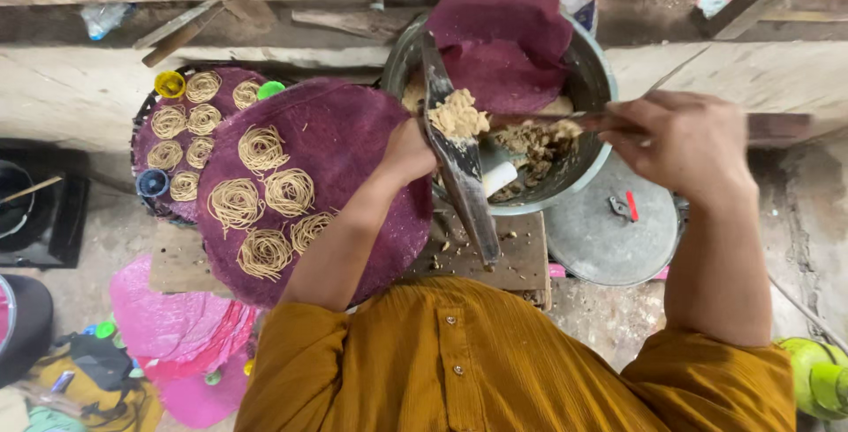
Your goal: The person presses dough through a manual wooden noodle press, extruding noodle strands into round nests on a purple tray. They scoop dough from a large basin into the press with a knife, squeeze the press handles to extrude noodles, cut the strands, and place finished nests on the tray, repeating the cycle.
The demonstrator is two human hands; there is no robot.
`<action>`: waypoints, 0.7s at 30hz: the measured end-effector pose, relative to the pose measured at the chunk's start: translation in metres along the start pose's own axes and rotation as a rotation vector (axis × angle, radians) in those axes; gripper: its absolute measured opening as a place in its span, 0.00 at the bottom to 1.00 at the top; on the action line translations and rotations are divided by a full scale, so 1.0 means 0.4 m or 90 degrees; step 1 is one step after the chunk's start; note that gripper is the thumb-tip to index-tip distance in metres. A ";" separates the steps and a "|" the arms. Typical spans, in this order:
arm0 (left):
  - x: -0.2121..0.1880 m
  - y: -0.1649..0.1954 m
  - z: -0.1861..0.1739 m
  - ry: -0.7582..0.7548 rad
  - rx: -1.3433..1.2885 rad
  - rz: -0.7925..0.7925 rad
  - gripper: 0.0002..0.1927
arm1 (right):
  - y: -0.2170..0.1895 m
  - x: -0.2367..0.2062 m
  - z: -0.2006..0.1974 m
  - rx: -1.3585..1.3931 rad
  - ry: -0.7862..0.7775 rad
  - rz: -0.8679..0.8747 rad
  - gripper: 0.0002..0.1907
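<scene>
Dough lump (458,117) on metal trough (459,167), over pot (583,87).
I see L hand (408,151) fingers clamped on trough's left edge, dough just above them; R hand (689,145) closed on scraper (565,121), tip in pot dough. Purple mat (353,140) w/ noodle coils (265,193) left; lid (609,233) lower right. Purple cloth (503,34) covers pot's back.

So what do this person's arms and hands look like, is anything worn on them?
Both arms come out of a mustard-yellow ribbed shirt with small buttons down the front. The sleeves are pushed up above the elbows, so the forearms are bare. The left hand and the right hand are bare too: no gloves, and no rings, watch or bracelets that I can see.
</scene>
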State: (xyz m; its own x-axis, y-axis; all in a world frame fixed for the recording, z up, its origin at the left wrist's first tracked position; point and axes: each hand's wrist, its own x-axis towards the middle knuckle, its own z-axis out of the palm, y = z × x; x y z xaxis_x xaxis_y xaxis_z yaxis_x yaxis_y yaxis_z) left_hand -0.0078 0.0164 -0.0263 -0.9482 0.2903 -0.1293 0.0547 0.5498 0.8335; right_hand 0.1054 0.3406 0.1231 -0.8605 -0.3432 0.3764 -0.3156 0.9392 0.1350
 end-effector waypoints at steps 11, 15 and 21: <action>-0.014 0.041 0.033 -0.043 0.159 0.062 0.27 | -0.089 0.095 -0.037 -0.079 -0.012 -0.158 0.06; -0.008 0.036 0.061 -0.087 0.161 0.043 0.25 | -0.176 0.129 0.038 -0.105 -0.080 -0.235 0.04; 0.008 0.013 0.022 -0.075 0.153 0.018 0.24 | -0.136 0.111 -0.004 -0.010 -0.037 -0.182 0.10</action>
State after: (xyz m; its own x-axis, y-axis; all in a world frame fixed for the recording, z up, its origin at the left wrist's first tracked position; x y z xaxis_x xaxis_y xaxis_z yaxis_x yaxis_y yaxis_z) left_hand -0.0077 0.0271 -0.0272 -0.9028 0.3899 -0.1815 0.1666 0.7063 0.6881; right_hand 0.0849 0.2743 0.1340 -0.7591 -0.5931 0.2684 -0.5428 0.8042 0.2420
